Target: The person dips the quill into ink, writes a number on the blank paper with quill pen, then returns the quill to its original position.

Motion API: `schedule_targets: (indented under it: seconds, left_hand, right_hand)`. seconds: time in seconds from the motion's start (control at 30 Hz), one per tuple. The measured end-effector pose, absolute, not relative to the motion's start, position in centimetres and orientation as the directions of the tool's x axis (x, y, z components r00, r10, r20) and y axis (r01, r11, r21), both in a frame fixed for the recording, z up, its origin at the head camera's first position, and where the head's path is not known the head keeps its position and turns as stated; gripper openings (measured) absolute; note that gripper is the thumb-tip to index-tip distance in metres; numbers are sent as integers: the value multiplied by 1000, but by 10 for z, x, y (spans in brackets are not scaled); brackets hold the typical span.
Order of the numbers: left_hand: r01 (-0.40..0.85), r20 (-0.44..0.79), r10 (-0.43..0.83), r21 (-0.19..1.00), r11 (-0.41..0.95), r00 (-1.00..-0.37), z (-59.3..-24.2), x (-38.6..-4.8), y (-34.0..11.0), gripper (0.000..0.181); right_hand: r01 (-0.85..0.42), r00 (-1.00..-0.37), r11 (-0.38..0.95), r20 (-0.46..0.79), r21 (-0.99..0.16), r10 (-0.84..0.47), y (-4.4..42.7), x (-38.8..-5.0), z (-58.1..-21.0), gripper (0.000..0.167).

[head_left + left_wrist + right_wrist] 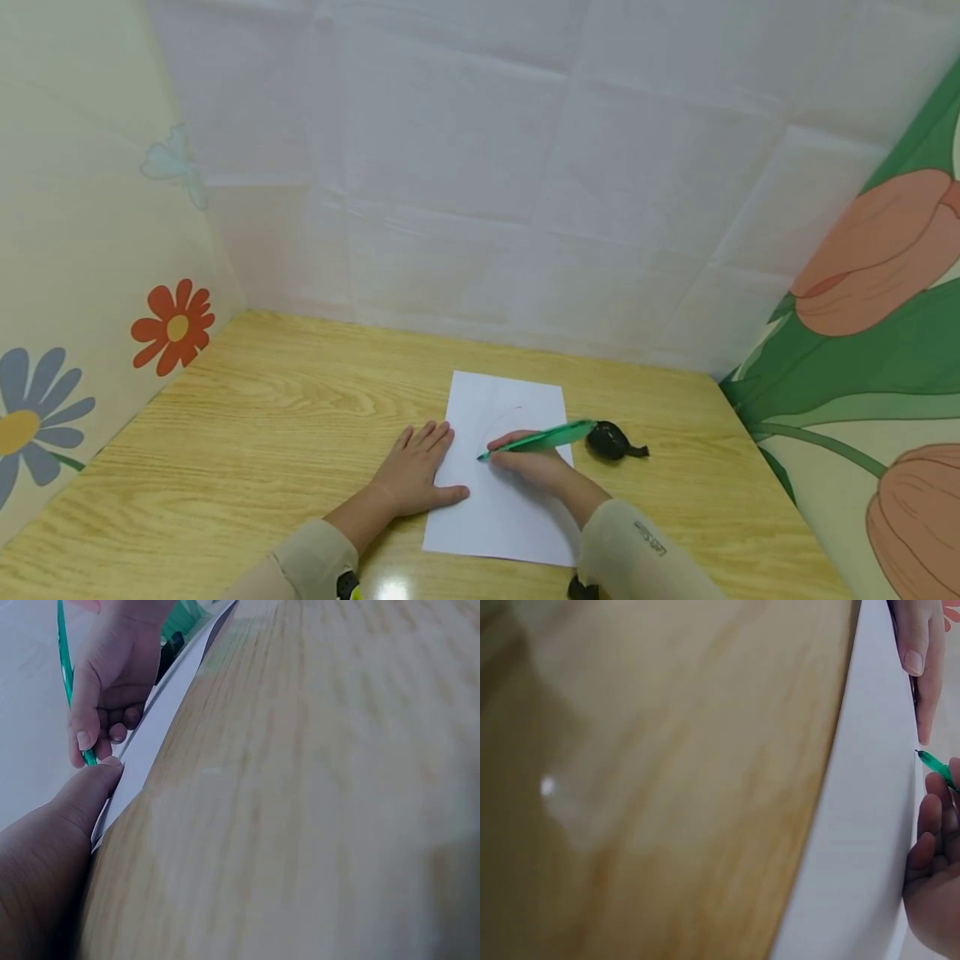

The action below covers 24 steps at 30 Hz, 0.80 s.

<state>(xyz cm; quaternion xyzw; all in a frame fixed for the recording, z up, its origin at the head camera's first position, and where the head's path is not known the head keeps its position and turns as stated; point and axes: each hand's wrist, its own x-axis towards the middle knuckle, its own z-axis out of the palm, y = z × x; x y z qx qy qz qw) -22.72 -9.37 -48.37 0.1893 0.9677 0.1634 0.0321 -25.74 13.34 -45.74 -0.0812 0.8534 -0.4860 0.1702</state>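
A white sheet of paper (498, 525) lies on the wooden table, and a thin, faint reddish curve (501, 416) shows on it. My right hand (536, 471) pinches a green feather-shaped pen (543, 438) between thumb and fingers, its dark tip at the paper near the curve's lower end. Flat at the sheet's left edge rests my left hand (416, 471), fingers straight and spread, thumb over the paper. The left wrist view shows the pen hand (112, 682) beyond the left thumb (82, 795). In the right wrist view the pen's tip (930, 761) points towards the left fingers.
A glossy black rounded object with a short narrow neck (609, 442) lies right of the paper. White cloth (480, 167) hangs behind the wooden table (300, 400). Flower-printed sheets (82, 208) stand at both sides. A small dark item (581, 588) shows by the right sleeve.
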Motion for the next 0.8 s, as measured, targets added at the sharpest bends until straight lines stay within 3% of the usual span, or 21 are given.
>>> schedule_targets:
  seconds: [0.8]
  left_hand:
    - [353, -2, 376, 339, 872, -927, -483, -227, -93, 99]
  right_hand:
    - [51, -904, 503, -253, -863, -343, 136, -254, -460, 24]
